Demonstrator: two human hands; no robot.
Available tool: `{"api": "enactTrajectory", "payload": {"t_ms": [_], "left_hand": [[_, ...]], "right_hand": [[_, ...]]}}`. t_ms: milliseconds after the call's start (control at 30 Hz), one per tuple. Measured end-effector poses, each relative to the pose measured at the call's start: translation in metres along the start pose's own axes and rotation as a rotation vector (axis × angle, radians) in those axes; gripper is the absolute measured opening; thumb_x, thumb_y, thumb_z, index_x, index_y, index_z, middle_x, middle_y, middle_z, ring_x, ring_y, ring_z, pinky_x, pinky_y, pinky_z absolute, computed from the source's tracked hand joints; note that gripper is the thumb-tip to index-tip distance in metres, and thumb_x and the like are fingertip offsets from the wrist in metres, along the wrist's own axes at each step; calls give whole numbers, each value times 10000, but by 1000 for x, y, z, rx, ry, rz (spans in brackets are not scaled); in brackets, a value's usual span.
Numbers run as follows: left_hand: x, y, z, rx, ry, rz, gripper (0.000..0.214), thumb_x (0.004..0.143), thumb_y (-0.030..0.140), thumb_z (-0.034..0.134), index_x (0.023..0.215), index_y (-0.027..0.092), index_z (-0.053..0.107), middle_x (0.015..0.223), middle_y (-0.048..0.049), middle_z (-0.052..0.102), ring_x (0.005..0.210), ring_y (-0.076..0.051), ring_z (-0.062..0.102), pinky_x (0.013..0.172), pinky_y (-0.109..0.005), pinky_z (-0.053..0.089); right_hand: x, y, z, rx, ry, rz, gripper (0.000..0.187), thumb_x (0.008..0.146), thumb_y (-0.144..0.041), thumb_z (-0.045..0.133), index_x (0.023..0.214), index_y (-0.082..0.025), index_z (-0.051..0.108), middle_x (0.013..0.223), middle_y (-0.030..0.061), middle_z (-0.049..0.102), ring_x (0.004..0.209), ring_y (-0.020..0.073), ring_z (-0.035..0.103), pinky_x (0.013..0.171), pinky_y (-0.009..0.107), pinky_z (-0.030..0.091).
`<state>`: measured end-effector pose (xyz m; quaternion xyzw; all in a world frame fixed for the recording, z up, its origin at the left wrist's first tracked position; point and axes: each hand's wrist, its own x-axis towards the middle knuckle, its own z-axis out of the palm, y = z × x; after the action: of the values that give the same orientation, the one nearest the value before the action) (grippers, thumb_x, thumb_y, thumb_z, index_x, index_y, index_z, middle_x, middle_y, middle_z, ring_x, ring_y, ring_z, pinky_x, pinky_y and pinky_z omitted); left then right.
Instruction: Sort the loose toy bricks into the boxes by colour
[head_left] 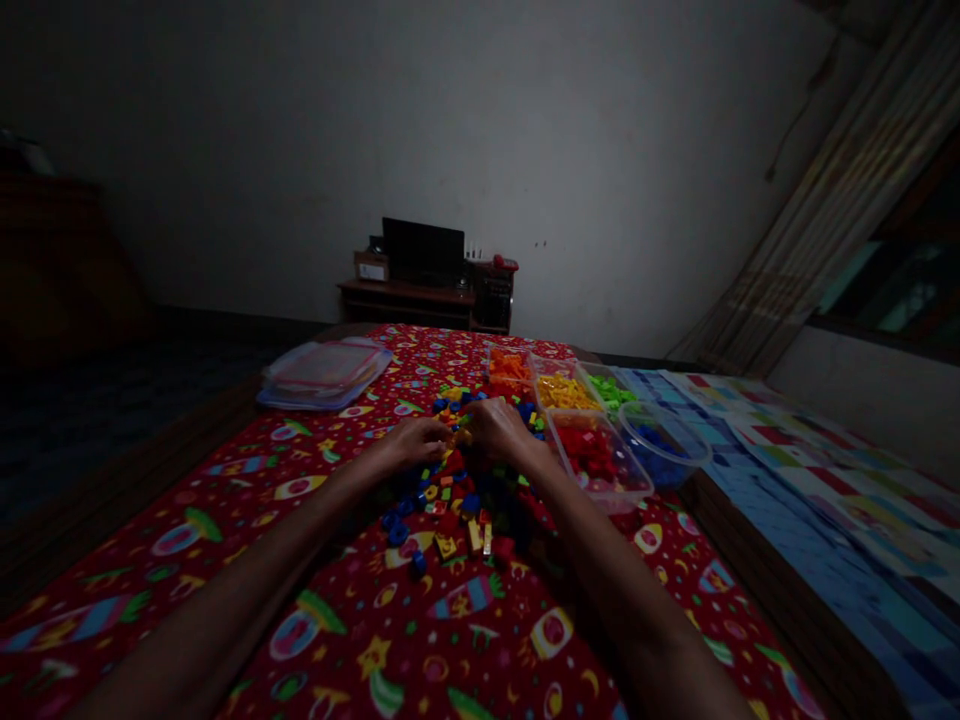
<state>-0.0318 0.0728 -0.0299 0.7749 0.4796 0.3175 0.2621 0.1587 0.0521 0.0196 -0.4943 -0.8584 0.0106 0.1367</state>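
A loose heap of small plastic toy bricks (450, 490) in blue, yellow, red, green and orange lies on the red patterned cloth. Over its left side my left hand (416, 442) reaches in, fingers bent and slightly apart from the thumb, with nothing visible between them. My right hand (501, 428) is close beside it, fingers curled down into the heap. A yellowish piece shows by its fingertips, but what they grip is hidden. To the right, clear tubs hold sorted pieces: orange (508, 366), yellow (564, 392), green (612, 390), red (586, 450) and blue (654, 440).
Stacked plastic lids (326, 372) lie at the cloth's far left. A low desk (405, 292) with a dark monitor (424, 250) stands by the wall. On the right is a checkered blue cloth (795, 530), below a curtain (810, 210). The room is dim.
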Motion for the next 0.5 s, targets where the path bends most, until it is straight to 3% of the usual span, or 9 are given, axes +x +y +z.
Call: {"api": "enactTrajectory", "payload": {"t_ms": [133,233,333,500], "left_hand": [[-1,1,-2,24,-79,30,242,565,292,595,758,250,735,756,-16,729,719,-250,646,669,-297,471],[-3,6,-4,82,-170,26,270,613,310,561,813,230,724,736,-9,712,697,-222,625,621,-264,454],[-4,9,-3,163,-206,-8,294,653,324,538,857,184,699,690,-9,677,643,-186,589,569,-236,428],[-2,6,3,318,-193,17,214,665,285,504,772,155,637,702,-22,640,632,-165,556,563,-238,414]], "right_hand": [[3,-10,24,-64,-53,-31,303,883,-242,478,1141,-153,610,1099,138,643,1011,230,581,774,281,406],[4,-7,30,-34,-34,-60,295,887,-231,483,1139,-135,603,1103,143,633,1024,218,564,799,276,394],[2,-2,23,3,-34,-67,275,870,-202,499,1112,-153,619,1054,116,650,979,194,569,762,250,381],[-2,0,3,23,-50,-25,309,850,-182,474,1118,-209,625,994,69,671,919,177,584,709,236,372]]}}
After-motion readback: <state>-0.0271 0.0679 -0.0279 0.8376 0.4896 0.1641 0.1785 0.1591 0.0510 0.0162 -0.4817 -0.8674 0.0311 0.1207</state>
